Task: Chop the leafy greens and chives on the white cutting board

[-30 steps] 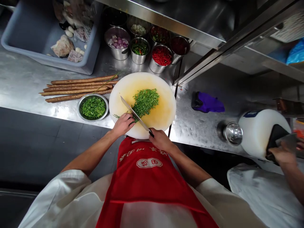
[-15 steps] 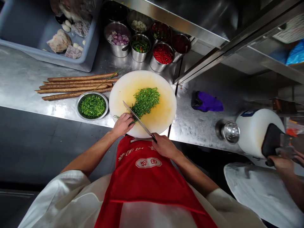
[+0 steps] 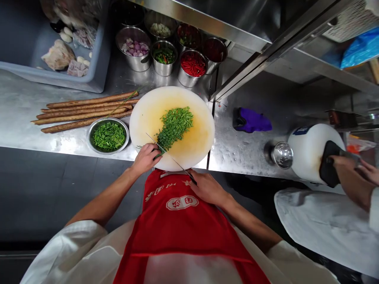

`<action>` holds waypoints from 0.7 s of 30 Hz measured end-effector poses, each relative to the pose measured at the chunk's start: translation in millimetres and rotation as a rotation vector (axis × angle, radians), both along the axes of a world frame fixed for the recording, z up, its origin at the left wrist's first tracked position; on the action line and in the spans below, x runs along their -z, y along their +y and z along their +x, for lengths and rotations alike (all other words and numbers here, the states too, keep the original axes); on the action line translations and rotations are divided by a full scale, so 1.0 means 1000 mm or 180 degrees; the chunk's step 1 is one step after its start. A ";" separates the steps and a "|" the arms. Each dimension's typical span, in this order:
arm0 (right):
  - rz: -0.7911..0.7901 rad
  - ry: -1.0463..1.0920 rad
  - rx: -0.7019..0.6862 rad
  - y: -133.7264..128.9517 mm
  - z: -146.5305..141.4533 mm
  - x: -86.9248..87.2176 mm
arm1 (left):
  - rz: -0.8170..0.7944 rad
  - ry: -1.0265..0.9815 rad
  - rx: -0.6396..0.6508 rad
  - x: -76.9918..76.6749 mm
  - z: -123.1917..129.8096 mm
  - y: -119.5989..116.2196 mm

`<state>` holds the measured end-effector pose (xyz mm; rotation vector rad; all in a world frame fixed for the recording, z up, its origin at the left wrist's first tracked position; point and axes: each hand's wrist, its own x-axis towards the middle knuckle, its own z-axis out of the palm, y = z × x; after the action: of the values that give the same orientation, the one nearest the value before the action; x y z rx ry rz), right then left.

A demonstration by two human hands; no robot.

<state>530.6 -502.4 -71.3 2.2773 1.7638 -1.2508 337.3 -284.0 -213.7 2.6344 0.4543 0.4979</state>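
While our left hand (image 3: 147, 157) holds bunched fingers against the near end of the chopped greens (image 3: 176, 124), our right hand (image 3: 206, 187) wraps its fingers around the handle of a knife (image 3: 192, 180). Beyond our left fingertips, the greens lie spread across a round white cutting board (image 3: 203, 132).

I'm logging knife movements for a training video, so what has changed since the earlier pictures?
The right hand has drawn the black-handled steel knife back toward the body and slightly rightward; its blade now shows nearly edge-on. The left hand stays at the thin green stalks. The chopped green pile and round white cutting board look unchanged.
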 end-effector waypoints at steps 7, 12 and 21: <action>0.0116 -0.0126 0.0079 0.037 -0.013 0.035 | -0.0108 -0.0084 0.0105 -0.005 0.000 -0.001; 0.0230 -0.0031 0.0114 0.014 -0.008 0.009 | -0.0084 -0.0186 -0.0043 -0.008 -0.010 -0.001; -0.0017 -0.0086 -0.0006 0.020 -0.019 0.018 | -0.0181 -0.0166 -0.0070 0.002 -0.007 -0.001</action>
<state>511.4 -482.5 -89.3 2.2780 1.7514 -1.2172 330.2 -285.2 -216.0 2.5583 0.4746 0.5514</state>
